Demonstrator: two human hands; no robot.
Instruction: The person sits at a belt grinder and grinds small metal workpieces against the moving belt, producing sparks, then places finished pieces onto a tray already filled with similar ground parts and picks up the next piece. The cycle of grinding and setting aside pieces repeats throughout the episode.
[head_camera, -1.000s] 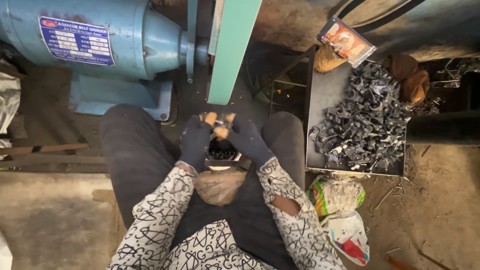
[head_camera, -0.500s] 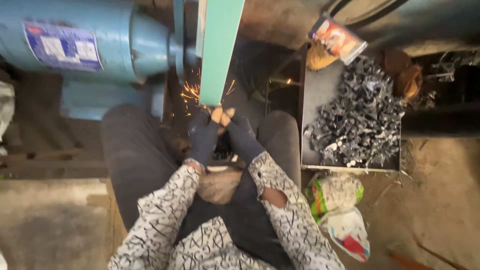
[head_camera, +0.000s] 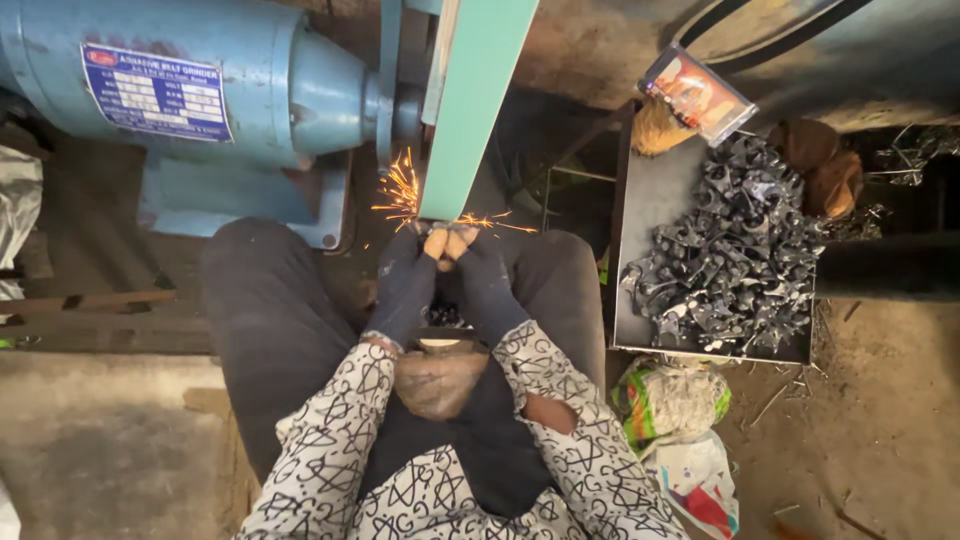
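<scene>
Head view, looking down on a seated person at a grinding machine. The blue motor housing (head_camera: 200, 90) fills the upper left, bearing a label plate; its base sits on the dirty floor (head_camera: 100, 440). From the motor's shaft a green sanding belt (head_camera: 475, 110) runs slanting down to the middle of the view. To the right stands a flat metal tray (head_camera: 650, 200), heaped with dark metal pieces (head_camera: 735, 255); a small printed packet (head_camera: 697, 93) lies at its upper edge, and crumpled plastic bags (head_camera: 672, 400) lie just below its lower edge. The person's knees, in dark trousers (head_camera: 270, 320), flank the belt's lower end; the sleeves (head_camera: 330, 450) are white with a black line pattern. The left hand (head_camera: 405, 285) and right hand (head_camera: 487, 285), both in dark fingerless gloves, meet side by side, clenched together on a small workpiece (head_camera: 452, 229) that is mostly hidden between the bare fingertips (head_camera: 436, 243). The workpiece is pressed against the lower end of the belt. Orange sparks (head_camera: 400, 195) fan out left and right from the point of contact.
</scene>
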